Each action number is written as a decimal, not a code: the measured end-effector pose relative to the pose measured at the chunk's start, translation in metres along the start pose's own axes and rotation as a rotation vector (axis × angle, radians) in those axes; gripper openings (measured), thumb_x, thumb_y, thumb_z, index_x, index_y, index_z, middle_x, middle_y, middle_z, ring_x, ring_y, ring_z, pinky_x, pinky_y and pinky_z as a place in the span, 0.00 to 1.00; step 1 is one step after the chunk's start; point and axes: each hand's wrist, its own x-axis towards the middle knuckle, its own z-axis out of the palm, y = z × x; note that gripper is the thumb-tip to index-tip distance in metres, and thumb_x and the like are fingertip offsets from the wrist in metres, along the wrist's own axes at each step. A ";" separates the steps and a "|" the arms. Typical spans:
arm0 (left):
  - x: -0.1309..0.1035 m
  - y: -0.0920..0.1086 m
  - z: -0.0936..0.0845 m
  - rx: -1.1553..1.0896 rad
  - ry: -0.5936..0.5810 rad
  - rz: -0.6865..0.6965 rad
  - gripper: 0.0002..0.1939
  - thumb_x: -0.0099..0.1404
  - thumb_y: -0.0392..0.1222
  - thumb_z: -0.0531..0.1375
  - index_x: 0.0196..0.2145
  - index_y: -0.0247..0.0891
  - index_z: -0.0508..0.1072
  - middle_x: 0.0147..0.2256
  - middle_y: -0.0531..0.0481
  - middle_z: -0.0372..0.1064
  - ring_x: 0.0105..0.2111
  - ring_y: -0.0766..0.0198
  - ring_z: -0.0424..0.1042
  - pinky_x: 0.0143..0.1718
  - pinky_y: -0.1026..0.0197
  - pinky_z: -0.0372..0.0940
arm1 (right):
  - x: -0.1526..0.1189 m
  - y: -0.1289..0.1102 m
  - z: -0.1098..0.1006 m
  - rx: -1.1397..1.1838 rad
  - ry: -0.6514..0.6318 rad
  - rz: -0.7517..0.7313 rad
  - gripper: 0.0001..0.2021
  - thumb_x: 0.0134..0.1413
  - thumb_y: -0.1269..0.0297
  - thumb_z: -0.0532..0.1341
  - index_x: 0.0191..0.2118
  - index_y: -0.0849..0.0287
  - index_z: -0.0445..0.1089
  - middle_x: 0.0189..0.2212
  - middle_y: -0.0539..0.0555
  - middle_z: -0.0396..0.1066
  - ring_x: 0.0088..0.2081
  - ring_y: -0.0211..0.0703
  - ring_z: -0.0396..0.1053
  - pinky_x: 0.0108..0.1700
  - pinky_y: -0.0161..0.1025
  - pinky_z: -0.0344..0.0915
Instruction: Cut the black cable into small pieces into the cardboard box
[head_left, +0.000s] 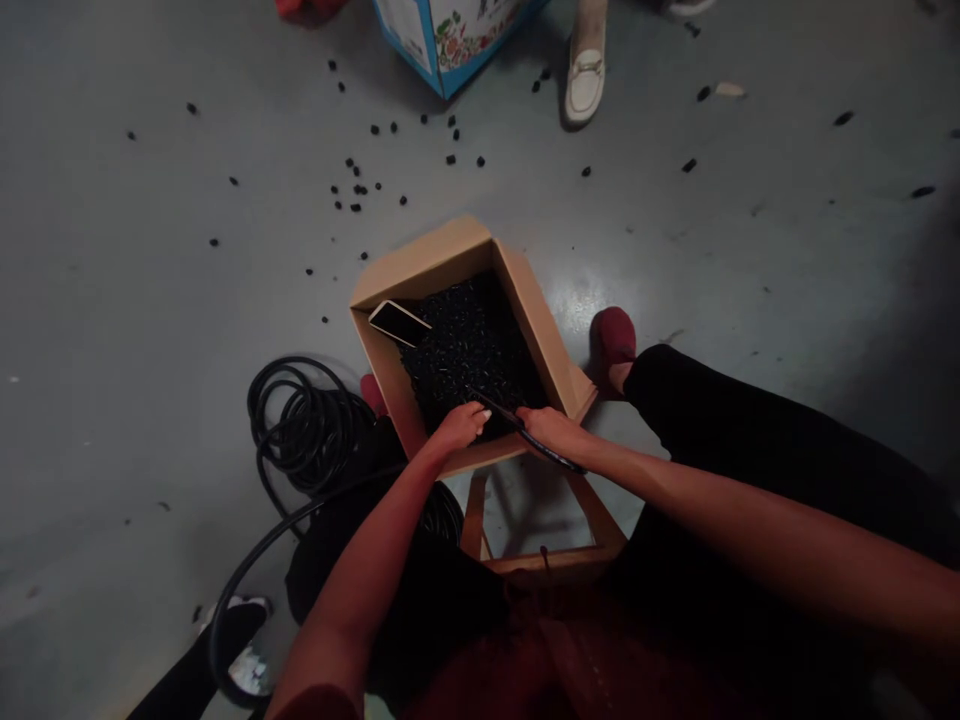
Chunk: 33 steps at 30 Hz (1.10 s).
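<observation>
My left hand [462,426] is closed in a pinch over the near part of an open cardboard box [544,325]. A black hose [259,550] loops up from the left and passes behind my left forearm toward that hand; its end is hidden. Just to the right, my right hand [551,428] is wrapped round a slim, dark, curved tool [551,456] whose thin front end reaches toward my left fingers. The tool's exact kind cannot be made out. Below both hands, many short black pieces [469,335] fill the box. A dark, light-edged rectangular object [400,323] leans in its far left corner.
A coil of black hose [307,430] lies left of the box. Under my hands is a wooden stool [551,562]. Black bits [356,190] are scattered over the grey floor. A blue and white carton [442,50] and another person's shoe [585,85] are ahead.
</observation>
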 end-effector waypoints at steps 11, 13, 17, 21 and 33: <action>-0.035 0.080 -0.057 -0.146 0.218 0.222 0.17 0.66 0.49 0.48 0.32 0.33 0.69 0.24 0.53 0.62 0.23 0.71 0.59 0.28 0.66 0.56 | -0.014 -0.020 -0.074 0.336 0.344 -0.224 0.13 0.62 0.58 0.50 0.45 0.59 0.63 0.30 0.53 0.71 0.29 0.39 0.69 0.32 0.34 0.60; -0.051 0.095 -0.071 -0.242 0.262 0.305 0.17 0.64 0.48 0.51 0.40 0.32 0.70 0.30 0.50 0.67 0.25 0.71 0.60 0.29 0.66 0.57 | -0.024 -0.024 -0.094 0.460 0.426 -0.270 0.15 0.59 0.55 0.52 0.47 0.59 0.63 0.29 0.51 0.70 0.27 0.39 0.67 0.31 0.35 0.61; -0.072 0.108 -0.081 -0.266 0.321 0.356 0.21 0.63 0.46 0.55 0.50 0.32 0.68 0.35 0.48 0.70 0.28 0.70 0.63 0.33 0.65 0.60 | -0.037 -0.030 -0.113 0.544 0.446 -0.234 0.18 0.56 0.55 0.55 0.48 0.59 0.63 0.27 0.51 0.68 0.26 0.40 0.66 0.30 0.37 0.61; -0.079 0.118 -0.078 -0.271 0.336 0.394 0.22 0.61 0.45 0.57 0.51 0.32 0.68 0.39 0.46 0.71 0.29 0.70 0.64 0.33 0.65 0.61 | -0.038 -0.036 -0.108 0.607 0.455 -0.303 0.19 0.55 0.53 0.56 0.48 0.60 0.62 0.29 0.51 0.67 0.28 0.39 0.66 0.32 0.38 0.62; -0.072 0.136 -0.058 -0.267 0.199 0.414 0.29 0.59 0.48 0.54 0.56 0.32 0.66 0.31 0.51 0.67 0.25 0.69 0.64 0.28 0.65 0.60 | -0.046 -0.063 -0.111 0.819 0.468 -0.453 0.18 0.51 0.49 0.58 0.41 0.57 0.58 0.23 0.44 0.61 0.22 0.35 0.60 0.25 0.34 0.59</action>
